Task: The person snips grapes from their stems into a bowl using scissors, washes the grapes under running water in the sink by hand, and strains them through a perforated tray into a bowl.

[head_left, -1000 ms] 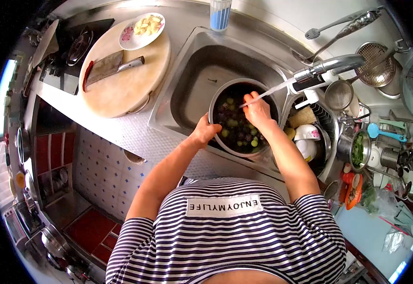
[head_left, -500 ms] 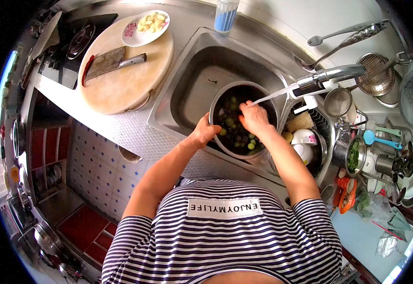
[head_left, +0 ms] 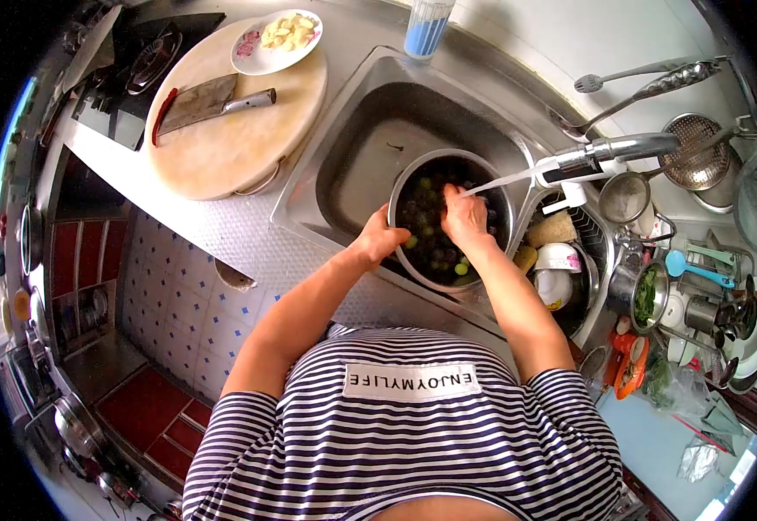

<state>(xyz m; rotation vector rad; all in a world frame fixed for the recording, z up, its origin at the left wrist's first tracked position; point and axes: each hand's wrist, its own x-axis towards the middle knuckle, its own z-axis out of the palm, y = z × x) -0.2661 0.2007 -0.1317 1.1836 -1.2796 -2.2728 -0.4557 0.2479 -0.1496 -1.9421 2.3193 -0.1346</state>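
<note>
The left hand point(head_left: 380, 236) is grasping the near-left rim of a metal pot point(head_left: 453, 153), its thumb lying over the edge. The right hand point(head_left: 465, 215) is reaching down into the pot, its fingers dipping among dark and green grapes point(head_left: 461, 268); whether those fingers are closing on any grapes, I cannot tell. The pot is sitting in the right front part of the sink point(head_left: 361, 165), and the grapes are lying inside it. From the tap point(head_left: 608, 154) on the right, a stream of water point(head_left: 504, 180) is running into the pot, falling just beside the right hand.

To the right of the pot, a rack is holding a sponge point(head_left: 552, 229) and a white bowl point(head_left: 559, 257). Left of the sink, a round cutting board point(head_left: 213, 169) is resting on the counter point(head_left: 213, 230). A cleaver point(head_left: 196, 108) is lying flat across the board, with something thin and red point(head_left: 165, 117) lying along its far end from the handle. Near the board's back edge, a white plate point(head_left: 261, 61) is carrying pale yellow pieces point(head_left: 290, 31). Behind the sink, a blue-and-white cup point(head_left: 428, 30) is standing upright.
</note>
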